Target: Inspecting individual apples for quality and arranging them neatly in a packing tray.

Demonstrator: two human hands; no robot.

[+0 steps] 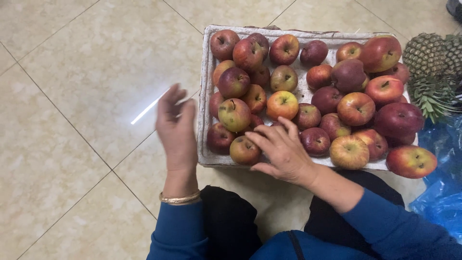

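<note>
A white foam tray [208, 58] on the tiled floor is heaped with several red and yellow-red apples [282, 105]. My right hand [281, 151] rests palm down on the apples at the tray's near edge, fingers spread over one between a small apple [244, 150] and a dark red apple [315, 141]; whether it grips anything is unclear. My left hand [176, 129] hovers just left of the tray, fingers apart and holding nothing. A thin gold bangle [179, 198] circles that wrist. Both sleeves are blue.
A pineapple [432, 67] lies to the right of the tray, above a blue plastic bag [445, 173]. One apple [411, 161] sits at the tray's right near corner. My dark-trousered knees [228, 219] are just below the tray. Beige tiles stretch to the left.
</note>
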